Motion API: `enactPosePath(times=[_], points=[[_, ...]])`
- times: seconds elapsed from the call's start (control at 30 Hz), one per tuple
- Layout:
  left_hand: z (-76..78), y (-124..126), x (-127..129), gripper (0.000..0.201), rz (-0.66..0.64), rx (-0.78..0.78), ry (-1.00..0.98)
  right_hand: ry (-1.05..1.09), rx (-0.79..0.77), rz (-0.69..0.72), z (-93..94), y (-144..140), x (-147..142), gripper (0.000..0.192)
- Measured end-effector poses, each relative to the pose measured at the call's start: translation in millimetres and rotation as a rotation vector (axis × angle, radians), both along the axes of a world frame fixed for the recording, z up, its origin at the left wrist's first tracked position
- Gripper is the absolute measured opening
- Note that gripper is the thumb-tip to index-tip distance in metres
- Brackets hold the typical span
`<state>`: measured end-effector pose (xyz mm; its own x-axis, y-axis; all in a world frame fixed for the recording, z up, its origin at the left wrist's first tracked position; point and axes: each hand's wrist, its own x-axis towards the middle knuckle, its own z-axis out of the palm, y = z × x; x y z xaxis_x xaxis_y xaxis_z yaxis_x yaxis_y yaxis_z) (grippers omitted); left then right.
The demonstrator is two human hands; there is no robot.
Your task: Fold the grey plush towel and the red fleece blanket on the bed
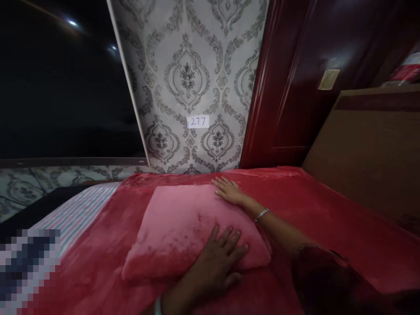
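A pink plush bundle point(177, 214), which looks like a folded fleece blanket, lies flat in the middle of a red plush cover point(295, 205). Layers show along its right edge. My left hand point(223, 256) rests on its near right part, palm down, with the fingers spread. At the bundle's far right corner lies my right hand point(229, 191), also flat with fingers stretched out. Neither hand grips anything. Darker rubbed patches mark the pink pile near my left fingertips. The bundle's underside is hidden.
A striped sheet point(87, 205) shows to the left of the red cover. Behind stand a dark television screen point(65, 96), patterned wallpaper with a paper label point(198, 121) reading 277, and a dark red wooden door point(292, 87). A brown board-like panel point(367, 148) borders the right side.
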<state>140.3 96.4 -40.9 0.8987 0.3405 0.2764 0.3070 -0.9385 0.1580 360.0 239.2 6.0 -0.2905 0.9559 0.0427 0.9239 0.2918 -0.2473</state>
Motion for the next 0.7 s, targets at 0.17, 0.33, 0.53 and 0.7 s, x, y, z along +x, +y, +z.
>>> enactPosePath(times=[0.17, 0.33, 0.53, 0.7], points=[[6.0, -13, -18, 0.037, 0.038, 0.165, -0.188, 0.012, 0.108, 0.305, 10.5, -47, -33, 0.055], [-6.7, -22, -49, 0.044, 0.332, 0.375, -0.286, -0.009, 0.045, 0.553, -2.5, -73, -63, 0.052], [-33.8, -26, -56, 0.085, 0.419, 0.479, -0.056, -0.026, 0.025, 0.533, -19.3, -30, -69, 0.057], [-51.9, -17, -56, 0.086, 0.406, 0.453, -0.055, -0.018, 0.019, 0.362, -23.9, 14, -65, 0.060]])
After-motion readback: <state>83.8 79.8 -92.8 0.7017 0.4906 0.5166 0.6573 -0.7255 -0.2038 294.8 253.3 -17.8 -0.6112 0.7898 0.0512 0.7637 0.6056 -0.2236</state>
